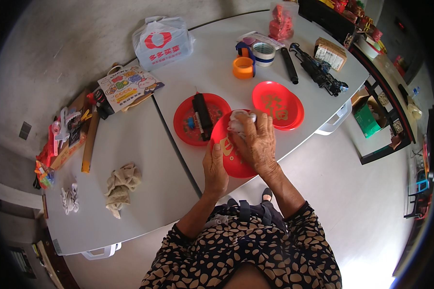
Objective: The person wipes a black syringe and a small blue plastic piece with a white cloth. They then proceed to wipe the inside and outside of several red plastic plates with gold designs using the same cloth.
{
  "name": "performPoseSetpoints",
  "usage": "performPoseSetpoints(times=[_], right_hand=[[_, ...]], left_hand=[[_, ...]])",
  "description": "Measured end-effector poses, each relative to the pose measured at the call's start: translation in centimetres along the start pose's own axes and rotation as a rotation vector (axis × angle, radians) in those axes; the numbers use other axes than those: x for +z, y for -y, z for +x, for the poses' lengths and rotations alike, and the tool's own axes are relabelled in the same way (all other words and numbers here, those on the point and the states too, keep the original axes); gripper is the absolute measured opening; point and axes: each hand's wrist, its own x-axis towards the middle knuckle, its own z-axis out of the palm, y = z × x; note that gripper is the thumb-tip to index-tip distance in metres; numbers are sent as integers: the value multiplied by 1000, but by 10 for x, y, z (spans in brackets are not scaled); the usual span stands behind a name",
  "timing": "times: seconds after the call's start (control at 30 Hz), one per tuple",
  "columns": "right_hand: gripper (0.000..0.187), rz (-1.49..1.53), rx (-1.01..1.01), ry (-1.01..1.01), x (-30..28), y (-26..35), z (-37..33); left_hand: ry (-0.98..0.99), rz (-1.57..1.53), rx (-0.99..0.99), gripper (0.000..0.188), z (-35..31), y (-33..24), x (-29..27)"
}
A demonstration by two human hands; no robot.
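My left hand [215, 173] grips the left rim of a red plate [237, 164] with yellow-gold markings, tilted near the table's front edge. My right hand [261, 142] is closed over a bunched white cloth [237, 121], pressed on the plate's upper part. Partly behind this plate, at the left, another red plate [180, 126] lies on the table. A long black object [202, 115] and a small blue piece [192, 122] rest in it. To the right sit two stacked red plates [265, 95], the upper one with a gold character.
Behind the plates are an orange tape roll [243, 68], a white tape roll [264, 54], a black rod [290, 66], a black folded stand [318, 70] and a small carton [330, 54]. A plastic bag [163, 42] stands far left. A tan cloth [122, 187] lies at left.
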Motion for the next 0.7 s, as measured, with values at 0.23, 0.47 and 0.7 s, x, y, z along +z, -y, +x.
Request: performPoseSetpoints(times=[0.23,0.47,0.7], right_hand=[[39,-304,59,66,0,-9,-28],[36,12,98,286,-17,1,-59],[41,232,183,221,4,-3,-44]], left_hand=[[-86,53,35,44,6,16,-14],[-68,-21,-30,41,19,16,-18],[-89,2,-96,45,45,9,-22]])
